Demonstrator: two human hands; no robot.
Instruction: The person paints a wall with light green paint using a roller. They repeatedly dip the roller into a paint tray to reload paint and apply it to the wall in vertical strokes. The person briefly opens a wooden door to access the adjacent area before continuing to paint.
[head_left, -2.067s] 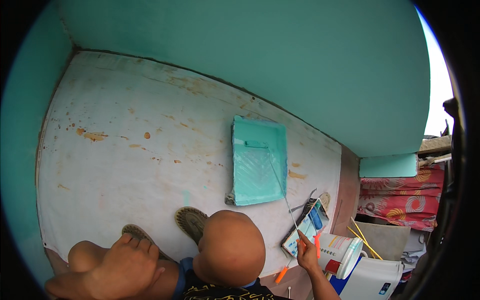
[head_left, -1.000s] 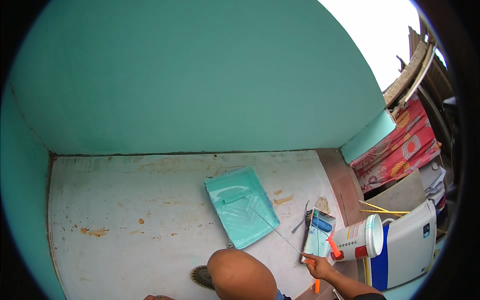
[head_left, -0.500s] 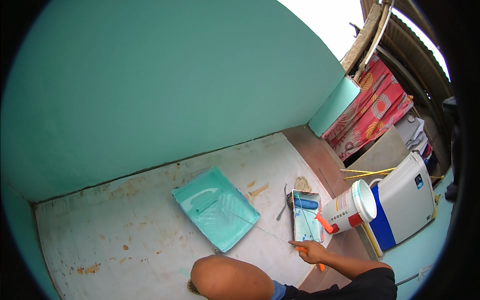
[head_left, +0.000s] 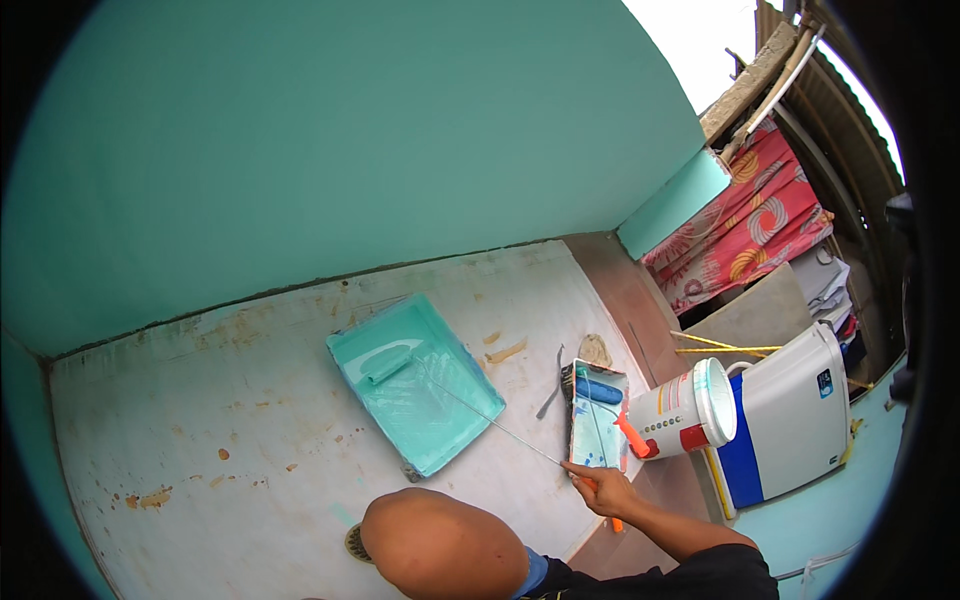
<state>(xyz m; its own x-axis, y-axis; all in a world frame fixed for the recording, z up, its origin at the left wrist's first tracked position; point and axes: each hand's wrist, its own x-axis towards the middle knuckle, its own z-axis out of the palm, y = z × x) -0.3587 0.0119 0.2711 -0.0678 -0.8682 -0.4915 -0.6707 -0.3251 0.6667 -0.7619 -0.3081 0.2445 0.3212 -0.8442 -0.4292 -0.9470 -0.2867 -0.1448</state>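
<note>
My right hand point(head_left: 606, 494) is closed around the orange handle of a paint roller point(head_left: 390, 366). The roller's long thin wire frame runs left from that hand, over the near right edge of a large paint tray point(head_left: 432, 458). Its green-coated cover lies in the tray, among wet turquoise paint toward the far left side. Beyond my right hand is a smaller tray point(head_left: 596, 445), holding a blue roller cover point(head_left: 600, 391). Another orange handle point(head_left: 632, 438) rests across that tray's right edge. My left hand is not in view.
A white paint bucket point(head_left: 662, 405) stands right of the small tray, beside a grey-and-blue box point(head_left: 790, 420). A flat metal tool point(head_left: 550, 396) lies between the trays. My bare knee point(head_left: 445, 545) is in front. A turquoise wall point(head_left: 350, 140) rises behind; a patterned red curtain point(head_left: 765, 215) hangs right.
The whole view has shifted, so the trays and bucket sit a little higher and further left. Within the large tray, the roller cover has moved slightly toward the far left. My right hand keeps its grip.
</note>
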